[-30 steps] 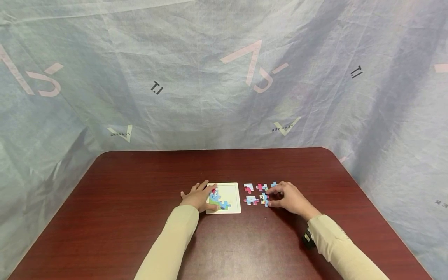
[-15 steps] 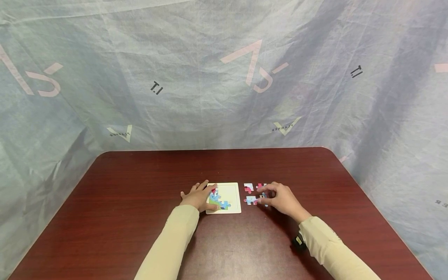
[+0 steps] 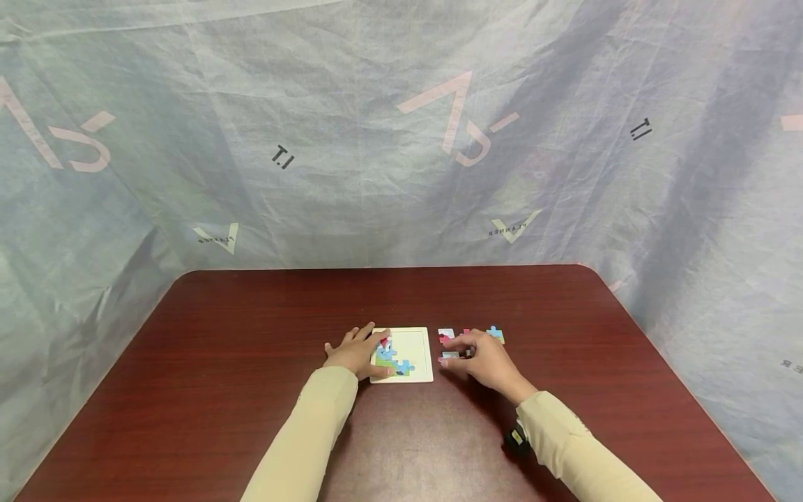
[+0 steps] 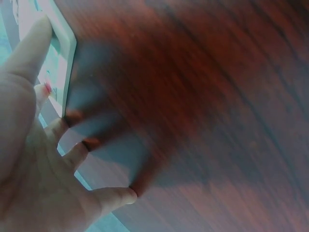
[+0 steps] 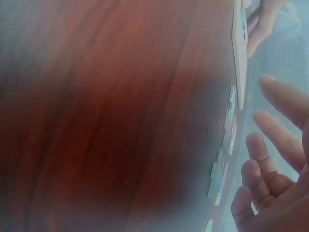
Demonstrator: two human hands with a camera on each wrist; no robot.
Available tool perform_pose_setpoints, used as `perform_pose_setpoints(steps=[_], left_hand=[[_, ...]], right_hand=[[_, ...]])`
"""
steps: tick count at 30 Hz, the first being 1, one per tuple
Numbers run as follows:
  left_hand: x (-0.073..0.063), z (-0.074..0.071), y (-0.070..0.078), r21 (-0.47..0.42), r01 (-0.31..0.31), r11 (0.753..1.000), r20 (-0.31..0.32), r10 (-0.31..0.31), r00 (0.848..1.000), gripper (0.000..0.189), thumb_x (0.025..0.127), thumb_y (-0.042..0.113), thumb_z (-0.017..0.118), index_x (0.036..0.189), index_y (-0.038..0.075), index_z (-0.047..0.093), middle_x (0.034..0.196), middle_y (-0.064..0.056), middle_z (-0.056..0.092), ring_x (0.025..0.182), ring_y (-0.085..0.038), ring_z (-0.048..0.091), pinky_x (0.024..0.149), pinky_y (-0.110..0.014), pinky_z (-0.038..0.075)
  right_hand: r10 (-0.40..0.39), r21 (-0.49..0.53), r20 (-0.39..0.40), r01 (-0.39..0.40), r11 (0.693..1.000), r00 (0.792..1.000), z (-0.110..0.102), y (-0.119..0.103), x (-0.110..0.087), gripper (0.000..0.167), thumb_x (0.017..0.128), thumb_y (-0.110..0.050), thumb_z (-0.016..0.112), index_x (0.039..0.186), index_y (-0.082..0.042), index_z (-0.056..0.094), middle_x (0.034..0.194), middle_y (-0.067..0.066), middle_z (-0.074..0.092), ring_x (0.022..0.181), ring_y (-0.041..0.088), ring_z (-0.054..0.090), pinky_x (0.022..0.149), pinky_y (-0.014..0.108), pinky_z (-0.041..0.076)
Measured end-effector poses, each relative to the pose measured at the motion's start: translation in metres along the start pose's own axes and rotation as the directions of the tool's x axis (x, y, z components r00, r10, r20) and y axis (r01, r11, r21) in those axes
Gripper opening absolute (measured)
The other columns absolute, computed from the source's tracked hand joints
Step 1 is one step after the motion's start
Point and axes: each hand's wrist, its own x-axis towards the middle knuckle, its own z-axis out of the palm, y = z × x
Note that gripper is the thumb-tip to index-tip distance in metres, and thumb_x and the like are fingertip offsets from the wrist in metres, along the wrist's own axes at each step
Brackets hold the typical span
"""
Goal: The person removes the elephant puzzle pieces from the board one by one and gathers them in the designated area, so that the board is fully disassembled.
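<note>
My left hand (image 3: 355, 353) rests over the left side of a pale puzzle tray (image 3: 417, 348), fingers spread and thumb along the near edge. Inside the tray lie fitted jigsaw pieces showing a blue and green picture (image 3: 401, 367). In the left wrist view the thumb (image 4: 31, 50) crosses the tray's rim, and the other fingertips reach the table. My right hand (image 3: 489, 362) hovers just right of the tray, thumb and index apart around a red-and-white jigsaw piece (image 3: 446, 334) and a pale blue one (image 3: 450, 355). Other pieces are partly hidden under it. Nothing is between its fingers (image 5: 277, 135).
A blue jigsaw piece (image 3: 495, 335) lies beyond the right hand. Everything sits on a dark red wooden table (image 3: 251, 314). A grey printed cloth (image 3: 364, 139) hangs behind it. A black device (image 3: 516, 440) is strapped at the right wrist.
My right hand has moved left across the loose pieces toward the tray, uncovering the blue piece at the far right. The left hand has stayed on the tray.
</note>
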Motion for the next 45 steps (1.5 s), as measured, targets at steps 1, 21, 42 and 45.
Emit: perform_pose_setpoints(steps=[1, 21, 42, 45], left_hand=[[-0.001, -0.001, 0.001, 0.001, -0.001, 1.000, 0.000, 0.001, 1.000, 0.078, 0.092, 0.039, 0.077, 0.158, 0.024, 0.039, 0.167, -0.010, 0.024, 0.152, -0.038, 0.021, 0.108, -0.079, 0.016], [0.002, 0.003, 0.000, 0.010, 0.007, 1.000, -0.003, -0.007, 1.000, 0.079, 0.091, 0.042, 0.076, 0.158, 0.024, 0.039, 0.167, -0.011, 0.024, 0.152, -0.039, 0.021, 0.109, -0.079, 0.016], [0.001, 0.002, 0.000, 0.020, 0.002, 1.000, -0.010, -0.002, 1.000, 0.080, 0.090, 0.043, 0.077, 0.158, 0.022, 0.039, 0.166, -0.012, 0.026, 0.151, -0.040, 0.023, 0.107, -0.080, 0.018], [0.001, 0.001, 0.000, 0.013, 0.005, 1.000, -0.008, -0.005, 1.000, 0.081, 0.090, 0.042, 0.077, 0.158, 0.022, 0.039, 0.166, -0.011, 0.026, 0.151, -0.041, 0.023, 0.108, -0.079, 0.018]], right_hand=[[-0.001, 0.002, 0.002, 0.001, 1.000, 1.000, 0.002, -0.001, 0.000, 0.029, 0.083, -0.020, 0.086, 0.108, -0.007, 0.079, 0.099, 0.005, 0.075, 0.083, 0.021, 0.058, 0.072, 0.032, 0.048], [-0.058, -0.028, 0.028, 0.058, 0.998, 0.998, 0.029, -0.022, 0.007, 0.024, 0.081, -0.019, 0.088, 0.101, -0.009, 0.080, 0.088, 0.002, 0.064, 0.079, 0.016, 0.056, 0.070, 0.031, 0.047], [-0.074, -0.288, 0.096, 0.099, 0.952, 0.993, 0.049, -0.053, 0.016, 0.026, 0.075, -0.024, 0.092, 0.098, -0.015, 0.083, 0.093, 0.002, 0.065, 0.091, 0.024, 0.057, 0.082, 0.047, 0.045], [-0.055, -0.318, 0.097, 0.083, 0.945, 0.994, 0.047, -0.055, 0.019, 0.025, 0.074, -0.025, 0.093, 0.096, -0.017, 0.084, 0.093, 0.002, 0.066, 0.090, 0.025, 0.058, 0.081, 0.046, 0.046]])
